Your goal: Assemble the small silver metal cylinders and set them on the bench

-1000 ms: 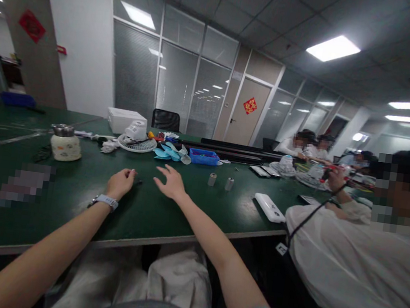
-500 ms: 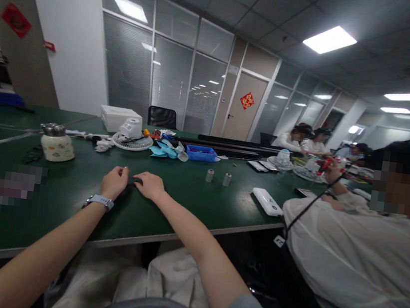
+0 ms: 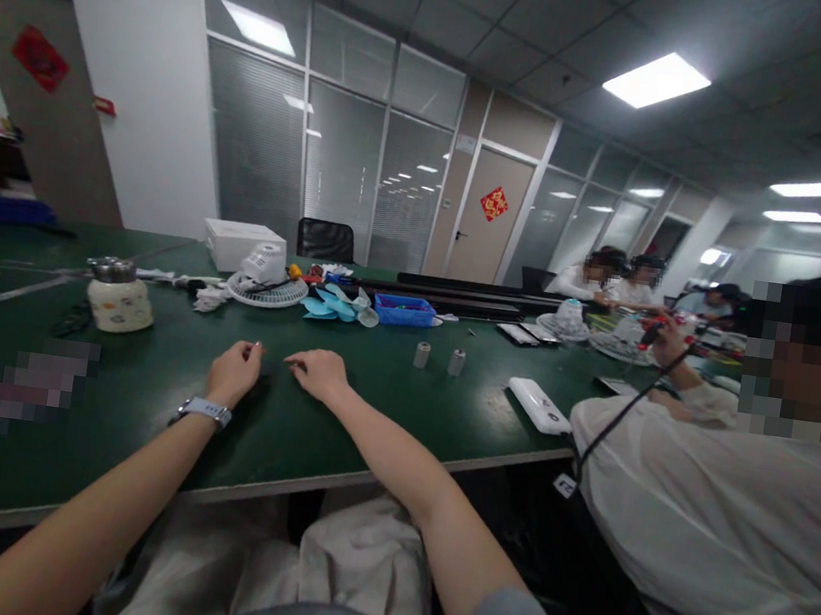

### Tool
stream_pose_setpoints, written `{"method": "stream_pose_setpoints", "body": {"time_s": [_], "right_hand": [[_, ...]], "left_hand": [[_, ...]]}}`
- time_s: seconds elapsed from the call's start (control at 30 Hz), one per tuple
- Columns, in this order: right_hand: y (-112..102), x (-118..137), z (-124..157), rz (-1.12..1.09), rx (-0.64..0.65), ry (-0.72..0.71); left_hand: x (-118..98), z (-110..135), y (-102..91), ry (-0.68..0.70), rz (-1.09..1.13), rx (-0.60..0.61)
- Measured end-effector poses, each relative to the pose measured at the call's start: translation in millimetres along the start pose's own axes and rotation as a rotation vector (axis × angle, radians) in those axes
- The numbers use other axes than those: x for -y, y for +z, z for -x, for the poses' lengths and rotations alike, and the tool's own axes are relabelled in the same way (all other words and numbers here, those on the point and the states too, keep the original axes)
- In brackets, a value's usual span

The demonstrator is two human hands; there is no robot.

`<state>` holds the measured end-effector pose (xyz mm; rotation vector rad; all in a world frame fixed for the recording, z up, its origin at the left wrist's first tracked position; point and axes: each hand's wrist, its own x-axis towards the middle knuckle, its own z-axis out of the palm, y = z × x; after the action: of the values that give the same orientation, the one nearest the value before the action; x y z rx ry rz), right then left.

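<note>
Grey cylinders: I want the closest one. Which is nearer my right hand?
The left cylinder, beside the other cylinder but farther from the white remote; it stands closer to the right hand.

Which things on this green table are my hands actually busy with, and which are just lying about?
In hand: left hand and right hand, close together on the table; anything between them is too small to tell.
Lying about: cream jar, fan grille, blue blades, blue tray, two grey cylinders, white device.

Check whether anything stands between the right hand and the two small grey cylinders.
Nothing visible does: only bare green table lies between the right hand and the grey cylinders, which stand upright to its right.
</note>
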<state>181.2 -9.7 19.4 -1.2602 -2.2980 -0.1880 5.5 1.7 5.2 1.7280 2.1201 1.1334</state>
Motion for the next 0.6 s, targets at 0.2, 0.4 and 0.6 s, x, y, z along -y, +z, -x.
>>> {"method": "stream_pose_setpoints", "body": {"time_s": [0.2,0.4,0.6], "right_hand": [[-58,-87,34,0.213,-0.325,0.226],[-75,-144,58,0.282,-0.353,0.534],[-71,-142,55,0.223,-0.276,0.588]], "left_hand": [[-1,-2,-0.5,-0.001,-0.003,0.043],[1,-3,0.9,0.004,-0.012,0.039],[-2,1,-1.9,0.009,-0.022,0.044]]}}
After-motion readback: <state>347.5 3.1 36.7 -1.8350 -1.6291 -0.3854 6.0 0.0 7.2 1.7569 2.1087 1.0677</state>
